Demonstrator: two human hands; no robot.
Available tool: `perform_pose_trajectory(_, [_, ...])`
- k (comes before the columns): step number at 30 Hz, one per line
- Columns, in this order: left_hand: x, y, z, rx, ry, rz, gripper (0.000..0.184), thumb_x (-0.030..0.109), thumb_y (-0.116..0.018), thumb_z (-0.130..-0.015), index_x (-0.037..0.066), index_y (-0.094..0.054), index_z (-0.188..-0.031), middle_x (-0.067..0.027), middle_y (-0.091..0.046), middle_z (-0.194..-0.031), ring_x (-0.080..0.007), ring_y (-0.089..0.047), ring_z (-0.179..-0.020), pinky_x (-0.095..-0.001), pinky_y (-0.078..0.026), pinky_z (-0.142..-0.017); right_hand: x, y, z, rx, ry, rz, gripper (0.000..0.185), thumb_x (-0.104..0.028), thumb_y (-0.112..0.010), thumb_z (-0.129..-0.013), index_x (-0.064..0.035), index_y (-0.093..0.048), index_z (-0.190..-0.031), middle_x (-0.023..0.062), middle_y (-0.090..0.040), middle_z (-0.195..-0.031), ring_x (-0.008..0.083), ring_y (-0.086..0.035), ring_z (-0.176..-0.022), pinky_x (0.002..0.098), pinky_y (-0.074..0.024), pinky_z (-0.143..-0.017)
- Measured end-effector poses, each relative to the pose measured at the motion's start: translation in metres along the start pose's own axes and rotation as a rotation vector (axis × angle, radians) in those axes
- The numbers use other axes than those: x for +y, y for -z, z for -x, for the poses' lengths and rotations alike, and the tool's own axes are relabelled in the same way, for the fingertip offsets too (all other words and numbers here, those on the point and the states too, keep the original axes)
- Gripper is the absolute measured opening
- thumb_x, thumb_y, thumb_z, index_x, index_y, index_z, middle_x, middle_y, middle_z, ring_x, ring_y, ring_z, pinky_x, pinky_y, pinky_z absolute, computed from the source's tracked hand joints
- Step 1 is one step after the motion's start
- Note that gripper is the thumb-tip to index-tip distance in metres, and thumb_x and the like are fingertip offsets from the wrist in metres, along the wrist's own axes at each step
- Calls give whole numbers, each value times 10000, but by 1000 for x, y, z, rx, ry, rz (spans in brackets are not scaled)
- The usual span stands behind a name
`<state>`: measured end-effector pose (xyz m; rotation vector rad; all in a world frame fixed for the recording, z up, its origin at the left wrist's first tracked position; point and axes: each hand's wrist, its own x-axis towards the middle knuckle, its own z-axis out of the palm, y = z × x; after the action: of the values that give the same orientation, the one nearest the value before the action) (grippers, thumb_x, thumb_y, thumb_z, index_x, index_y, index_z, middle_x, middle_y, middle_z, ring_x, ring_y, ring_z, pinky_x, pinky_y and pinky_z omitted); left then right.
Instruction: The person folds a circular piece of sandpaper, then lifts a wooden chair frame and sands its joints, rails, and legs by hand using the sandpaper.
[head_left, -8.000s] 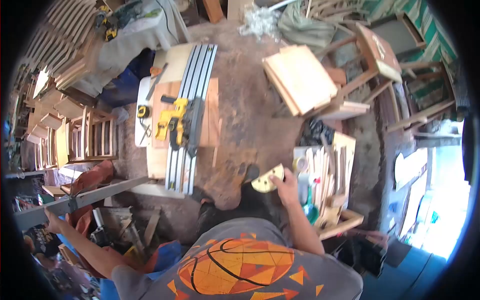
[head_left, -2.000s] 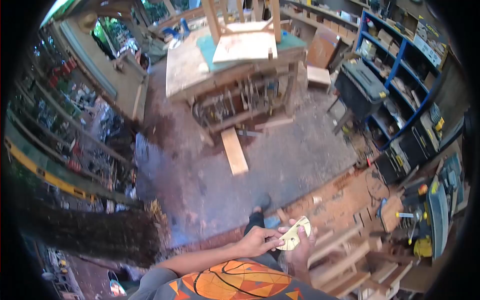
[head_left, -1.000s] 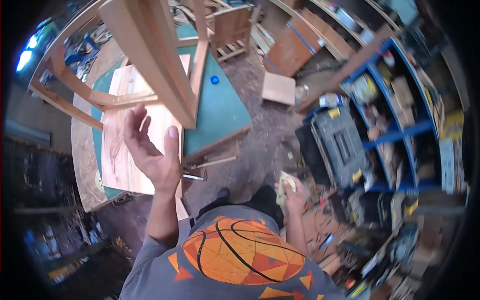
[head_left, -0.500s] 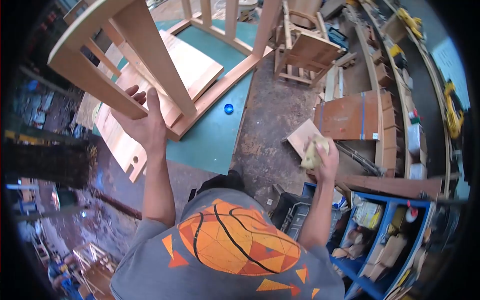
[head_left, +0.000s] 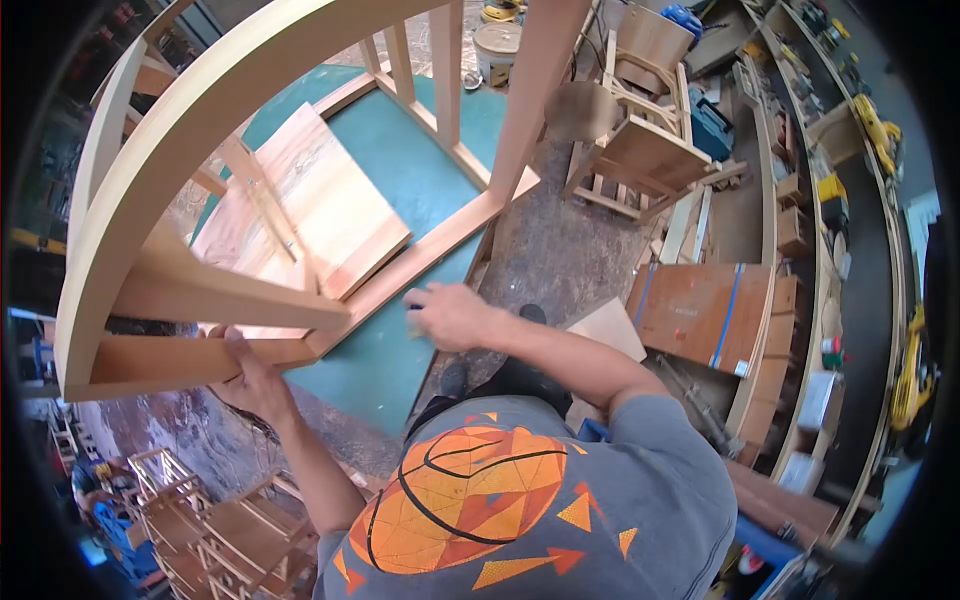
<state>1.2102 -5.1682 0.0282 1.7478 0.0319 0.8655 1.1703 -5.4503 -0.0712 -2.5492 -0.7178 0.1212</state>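
Wooden chair frame (head_left: 160, 125), on green tabletop (head_left: 375, 380), clasped at lower near side by left hand (head_left: 262, 388); long rail (head_left: 430, 248) slanted forward-right, just beside right hand (head_left: 458, 318), fingers curled, contents impossible to tell

Cluttered shelves (head_left: 862, 335) flank a stained brown floor (head_left: 568, 245).
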Motion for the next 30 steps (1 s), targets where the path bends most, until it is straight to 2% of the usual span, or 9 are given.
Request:
perform_pose_trajectory(4, [7, -15, 41, 172, 119, -100, 597, 168, -685, -1012, -76, -394, -1472, -169, -575, -1354, -228, -584, -1192, -346, -477, -1033, 33, -1, 16, 13, 163, -123, 122, -128, -663, -867, -114, -715, -977, 121, -597, -1021, 353, -646, -976, 482, -562, -800])
perform_pose_trajectory(7, [12, -27, 78, 338, 169, -260, 645, 181, -690, -1004, -63, -361, -1503, -203, -508, -1448, -272, -529, -1300, -394, -430, -1107, 90, 14, 61, 90, 110, -491, 132, -95, -633, -891, -85, -711, -997, 135, -622, -1080, 366, -651, -961, 480, -555, -814])
perform_pose_trajectory(9, [34, -43, 92, 429, 172, -429, 647, 170, -689, -998, -59, -359, -1505, -203, -497, -1456, -283, -500, -1334, -409, -392, -1144, 139, 34, 107, 204, -60, -537, 161, -123, -647, -892, -70, -720, -1025, 162, -648, -1078, 370, -660, -992, 469, -550, -853])
perform_pose_trajectory(14, [84, -88, 106, 497, -16, -737, 620, 122, -666, -989, -47, -361, -1501, -191, -477, -1458, -304, -438, -1390, -438, -300, -1218, 281, 16, 176, 127, -956, -433, 296, -213, -721, -850, -53, -760, -1096, 246, -741, -1057, 402, -718, -1034, 464, -554, -907])
perform_pose_trajectory(21, [166, -147, 68, 268, -728, -214, 599, 1, -564, -884, -3, -420, -1464, -196, -514, -1450, -317, -480, -1383, -453, -339, -1196, 378, 5, 122, 393, -922, -502, 314, -200, -739, -886, 2, -732, -1126, 177, -765, -991, 271, -733, -920, 397, -544, -852])
perform_pose_trajectory(23, [197, -157, 49, 87, -969, -103, 597, 29, -549, -867, 34, -470, -1459, -214, -556, -1425, -328, -526, -1337, -482, -366, -1169, 371, 33, 107, 656, -916, -723, 284, -174, -712, -902, 2, -734, -1124, 168, -765, -976, 256, -730, -890, 379, -547, -836])
perform_pose_trajectory(25, [226, -179, 32, 143, -1037, -205, 525, 111, -561, -927, 64, -511, -1447, -234, -599, -1384, -363, -566, -1302, -515, -364, -1181, 357, 76, 95, 683, -882, -821, 227, -125, -684, -930, 10, -725, -1109, 123, -748, -918, 182, -686, -837, 344, -537, -799])
perform_pose_trajectory(29, [267, -242, 20, -9, -1099, -275, 497, 299, -527, -1022, -102, -585, -1311, -316, -650, -1264, -417, -639, -1227, -533, -477, -1118, 334, 153, 68, 556, -729, -1102, 213, -118, -671, -946, 4, -711, -1116, 82, -729, -923, 127, -667, -847, 311, -535, -770])
perform_pose_trajectory(30, [276, -263, 22, -24, -1051, -337, 550, 380, -529, -1050, -106, -600, -1297, -311, -659, -1253, -415, -651, -1211, -529, -486, -1108, 331, 166, 58, 494, -498, -950, 209, -114, -670, -945, -11, -718, -1120, 77, -740, -947, 143, -678, -851, 312, -544, -759])
